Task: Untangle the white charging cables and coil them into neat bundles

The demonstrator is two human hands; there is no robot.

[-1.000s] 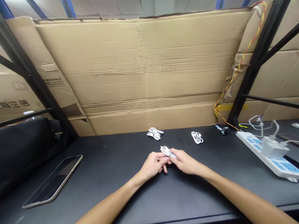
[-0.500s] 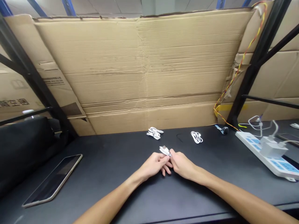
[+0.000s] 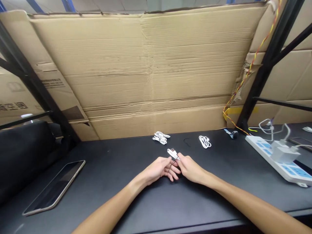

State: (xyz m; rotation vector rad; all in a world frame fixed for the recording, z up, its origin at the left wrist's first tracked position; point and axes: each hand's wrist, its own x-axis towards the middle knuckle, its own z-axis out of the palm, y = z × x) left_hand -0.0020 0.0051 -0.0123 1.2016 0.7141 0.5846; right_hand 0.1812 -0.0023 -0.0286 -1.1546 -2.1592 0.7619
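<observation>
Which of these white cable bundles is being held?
The nearest bundle, its metal plug showing, gripped by the right hand; the other bundles lie on the black table.

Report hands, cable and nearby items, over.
Right hand gripping coiled white cable. Left hand at its black tie. Bundled cables just beyond; power strip off right.

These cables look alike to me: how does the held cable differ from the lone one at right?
The held cable, a narrow bundle, has a dark tie; the lone cable, a wider coil, shows none. The right hand grips the held cable; the lone cable lies on the table. Both are white.
</observation>
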